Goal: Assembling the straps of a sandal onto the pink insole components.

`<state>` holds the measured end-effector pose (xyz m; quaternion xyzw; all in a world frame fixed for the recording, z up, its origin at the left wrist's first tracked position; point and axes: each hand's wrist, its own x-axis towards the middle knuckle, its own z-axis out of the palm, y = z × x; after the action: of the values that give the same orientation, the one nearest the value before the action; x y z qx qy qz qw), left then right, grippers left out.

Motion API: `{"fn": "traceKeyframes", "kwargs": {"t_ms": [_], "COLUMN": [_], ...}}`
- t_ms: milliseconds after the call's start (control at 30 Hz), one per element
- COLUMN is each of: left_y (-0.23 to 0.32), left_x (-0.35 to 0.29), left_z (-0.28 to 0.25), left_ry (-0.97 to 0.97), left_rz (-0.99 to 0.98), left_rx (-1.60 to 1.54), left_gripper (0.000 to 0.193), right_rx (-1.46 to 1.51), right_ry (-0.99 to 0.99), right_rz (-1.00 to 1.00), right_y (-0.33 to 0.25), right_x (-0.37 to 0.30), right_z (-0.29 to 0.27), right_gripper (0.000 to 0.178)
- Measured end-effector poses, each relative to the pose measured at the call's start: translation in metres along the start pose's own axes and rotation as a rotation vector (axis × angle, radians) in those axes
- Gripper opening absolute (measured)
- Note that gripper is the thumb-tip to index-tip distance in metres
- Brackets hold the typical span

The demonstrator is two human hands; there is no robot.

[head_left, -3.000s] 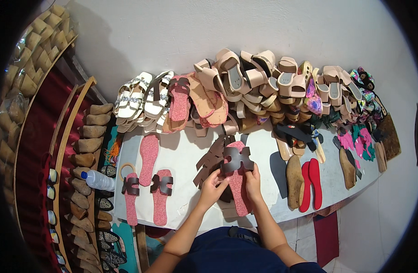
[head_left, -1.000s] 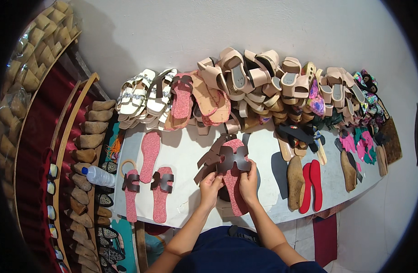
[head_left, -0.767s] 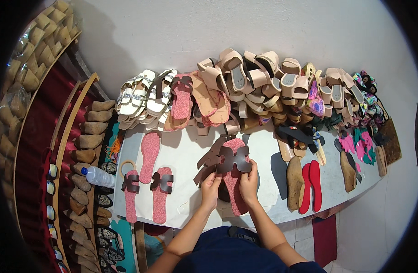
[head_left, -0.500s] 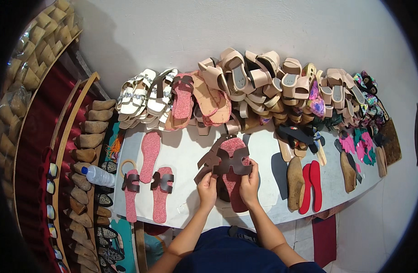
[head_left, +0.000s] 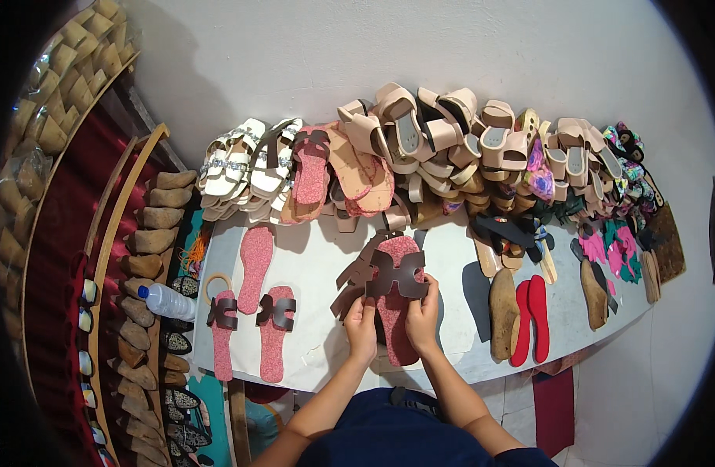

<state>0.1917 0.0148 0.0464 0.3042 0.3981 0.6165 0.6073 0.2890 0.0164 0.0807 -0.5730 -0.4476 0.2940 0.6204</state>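
A broad grey table (head_left: 564, 303), partly covered in white sheets, spreads out under the fingers, and well beyond the fingertips rises a long heap of beige open-toed sandals (head_left: 445, 135)! In front, between the fingers of both hands: a flat, pink, speckled sole (head_left: 397, 321), rounded at its broad toe, slimmer through the waist, its lower part shaded a deeper red. It points toe away from the body, heel back between the wrists, long axis running almost straight out from the person. Off to the left of the left fingers, two smaller-looking pink soles with dark straps (head_left: 276, 344) lie toes outward as well; right of the right fingers, a slim pair of red insoles (head_left: 540, 319). Now the hands: the left hand (head_left: 361, 331) pinches at one end of a dark brown, smooth, H-shaped strap (head_left: 396, 279), thumb and fingers together; the right hand (head_left: 422, 323) pinches at the other end, by the sole's edge. Whether the left fingers also catch the sole, I can't tell. The strap lies across the forepart, crosswise between both sets of fingers, its cut-out notches showing pink!
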Motion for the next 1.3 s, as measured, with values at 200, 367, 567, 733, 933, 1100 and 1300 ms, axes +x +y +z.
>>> {"fn": "traceKeyframes", "kwargs": {"t_ms": [200,367,567,733,933,1100,1300], "left_y": [0.015,0.022,0.007,0.021,0.038,0.059,0.077], "left_x": [-0.001,0.001,0.011,0.015,0.024,0.042,0.048], "left_z": [0.015,0.018,0.005,0.003,-0.016,-0.019,-0.014], "left_ry": [0.004,-0.104,-0.025,-0.188,-0.365,-0.35,-0.536], "left_rz": [-0.039,-0.05,-0.082,-0.137,-0.186,0.069,0.034], "left_rx": [-0.158,-0.068,-0.095,-0.1,-0.305,0.237,0.381], "left_gripper": [0.018,0.014,0.019,0.031,0.046,0.047,0.046], "right_rx": [-0.012,-0.031,-0.139,0.149,0.487,0.249,0.033], "right_ry": [0.001,0.016,-0.01,-0.064,-0.132,-0.292,-0.309], "right_rz": [-0.01,-0.002,-0.044,0.051,0.147,0.123,0.043], "right_y": [0.0,0.001,0.011,0.005,0.024,0.016,0.006], "right_x": [0.003,0.007,-0.002,0.003,0.01,0.009,0.008], "right_z": [-0.001,-0.006,0.0,-0.002,-0.012,-0.015,-0.015], "right_gripper": [0.028,0.03,0.033,0.03,0.027,0.029,0.027]}}
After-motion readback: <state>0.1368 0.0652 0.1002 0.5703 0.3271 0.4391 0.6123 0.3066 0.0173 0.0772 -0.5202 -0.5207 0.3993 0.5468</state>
